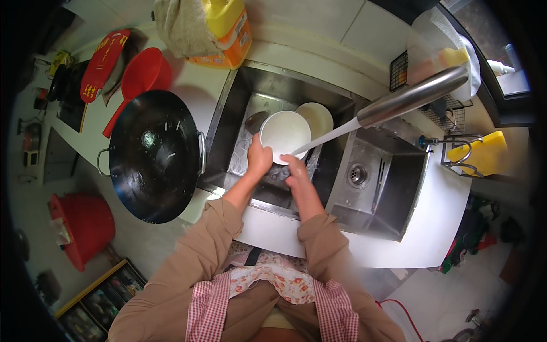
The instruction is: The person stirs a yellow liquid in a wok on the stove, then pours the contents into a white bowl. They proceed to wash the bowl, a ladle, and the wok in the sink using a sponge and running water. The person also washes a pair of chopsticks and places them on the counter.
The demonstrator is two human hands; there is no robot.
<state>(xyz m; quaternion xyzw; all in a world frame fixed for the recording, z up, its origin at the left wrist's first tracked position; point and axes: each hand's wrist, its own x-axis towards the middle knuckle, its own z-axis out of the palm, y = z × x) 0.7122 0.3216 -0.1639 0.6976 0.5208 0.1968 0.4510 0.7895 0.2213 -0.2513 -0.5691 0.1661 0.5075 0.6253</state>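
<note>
Over the larger stainless steel sink basin, my left hand grips the rim of a white bowl from the left. My right hand is at the bowl's lower right edge, its fingers curled against it. The faucet's thick metal spout reaches in from the upper right, and water runs from it towards the bowl. Behind the held bowl lies another pale bowl in the basin. A dark, rounded object lies left of the bowls; what it is cannot be told.
A black wok and a red plastic ladle stand left of the sink. Behind is a yellow and orange jug with a cloth. The smaller basin holds chopsticks. A yellow sponge cloth hangs at right.
</note>
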